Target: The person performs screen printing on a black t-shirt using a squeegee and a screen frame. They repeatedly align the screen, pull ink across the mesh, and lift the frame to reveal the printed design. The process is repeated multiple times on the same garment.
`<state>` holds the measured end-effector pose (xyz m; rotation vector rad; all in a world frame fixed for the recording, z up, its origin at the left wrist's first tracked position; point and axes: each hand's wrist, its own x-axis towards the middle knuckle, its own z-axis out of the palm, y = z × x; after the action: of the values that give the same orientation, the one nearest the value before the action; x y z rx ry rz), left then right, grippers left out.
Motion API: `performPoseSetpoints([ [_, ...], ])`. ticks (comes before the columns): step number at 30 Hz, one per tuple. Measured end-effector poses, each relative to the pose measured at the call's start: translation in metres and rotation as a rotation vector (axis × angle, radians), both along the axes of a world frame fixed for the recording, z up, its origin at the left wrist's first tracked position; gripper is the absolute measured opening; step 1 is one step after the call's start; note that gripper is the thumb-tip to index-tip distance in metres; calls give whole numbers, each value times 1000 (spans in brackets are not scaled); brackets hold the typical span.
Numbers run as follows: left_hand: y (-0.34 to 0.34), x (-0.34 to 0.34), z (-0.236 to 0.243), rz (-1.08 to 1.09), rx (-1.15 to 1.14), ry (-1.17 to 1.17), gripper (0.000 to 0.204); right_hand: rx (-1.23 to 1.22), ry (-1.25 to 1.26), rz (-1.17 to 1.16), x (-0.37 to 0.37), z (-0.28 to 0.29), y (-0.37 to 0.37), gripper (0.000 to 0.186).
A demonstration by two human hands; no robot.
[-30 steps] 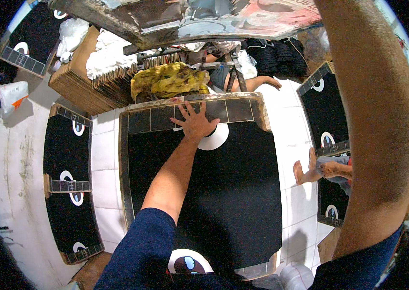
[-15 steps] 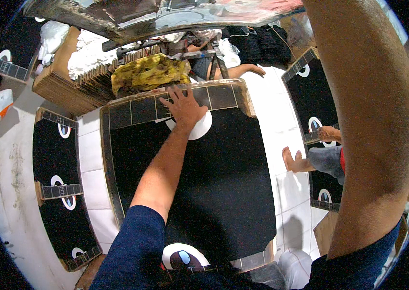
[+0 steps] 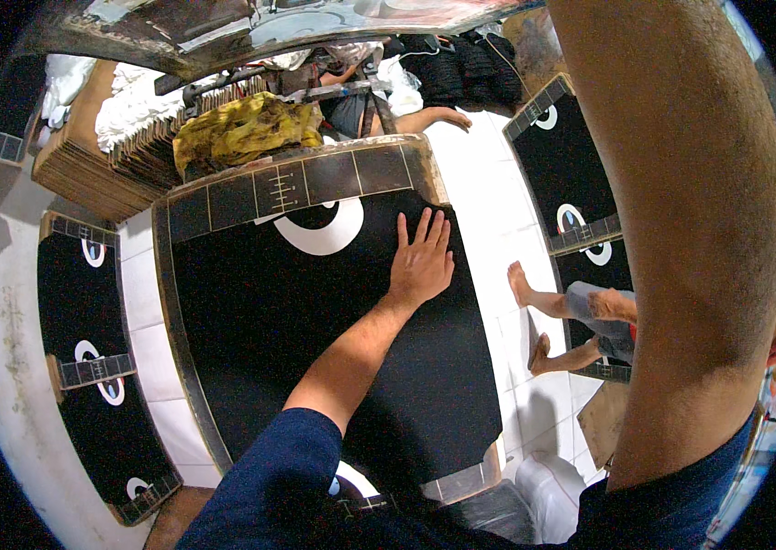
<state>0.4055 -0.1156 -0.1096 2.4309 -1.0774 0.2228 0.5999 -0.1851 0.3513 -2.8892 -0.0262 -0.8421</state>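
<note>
My left hand (image 3: 422, 261) lies flat with its fingers stretched on a black cloth (image 3: 315, 339), near its far right edge. The cloth is spread over a board with dark, ruled tiles (image 3: 232, 202) along its far end. Left of my hand, a white curved print (image 3: 324, 231) of an eye shows on the cloth. At the near end another eye print (image 3: 356, 478) is partly covered by my sleeve. My right arm (image 3: 681, 229) reaches up along the right side; its hand is out of view. A framed, paint-stained panel (image 3: 269, 37) hangs across the top.
A crumpled yellow, stained cloth (image 3: 246, 133) lies just past the board. Stacked brown sheets (image 3: 85, 165) with white cloth (image 3: 136, 110) stand at far left. More boards with black cloth (image 3: 81, 284) flank both sides. A co-worker's legs (image 3: 548, 302) are at right on white tiles (image 3: 480, 247).
My left hand has moved right and nearer, from the tiled far end beside the eye print to the cloth's right side. The view has shifted slightly. The co-worker at right has moved.
</note>
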Motion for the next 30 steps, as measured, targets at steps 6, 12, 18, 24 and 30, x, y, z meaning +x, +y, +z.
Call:
performPoseSetpoints([
  [6, 7, -8, 19, -69, -234, 25, 59, -12, -16, 3, -25, -12, -8, 55],
  [12, 43, -174, 33, -496, 69, 60, 54, -12, -20, 5, -89, -41, -21, 55],
  [18, 58, -251, 12, -553, 78, 162, 55, 6, -3, -8, -149, -73, -27, 54],
  [24, 56, -244, 18, -551, 122, 153, 56, 25, 13, -8, -166, -87, -23, 54],
  [30, 67, -216, 28, -481, -185, 311, 66, 33, 27, 32, -146, -82, 3, 54],
])
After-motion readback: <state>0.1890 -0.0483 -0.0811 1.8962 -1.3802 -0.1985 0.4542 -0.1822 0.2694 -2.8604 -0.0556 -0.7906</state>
